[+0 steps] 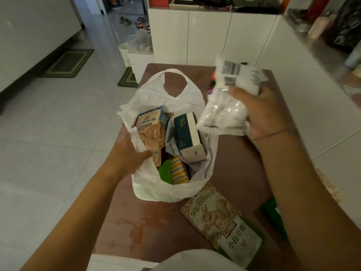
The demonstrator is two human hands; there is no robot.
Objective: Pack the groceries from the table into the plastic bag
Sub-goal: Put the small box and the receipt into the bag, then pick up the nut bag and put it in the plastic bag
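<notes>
A white plastic bag (pixel 148 184) stands open on the brown table (pixel 234 163). Inside it are a beige snack pouch (pixel 150 132), a green-and-white tissue pack (pixel 188 137) and a yellow striped packet (pixel 178 170). My left hand (pixel 127 155) grips the bag's left rim and holds it open. My right hand (pixel 261 112) holds a clear packet of white items (pixel 226 106) in the air, just right of the bag's mouth. A beige squirrel-print snack pouch (pixel 222 220) lies on the table in front of the bag.
A green package (pixel 273 214) lies at the table's right edge, partly behind my right arm. Colourful items (pixel 212 83) sit at the far end, mostly hidden by the packet. White cabinets (pixel 214 36) stand behind and to the right; tiled floor with mats (pixel 68 63) lies to the left.
</notes>
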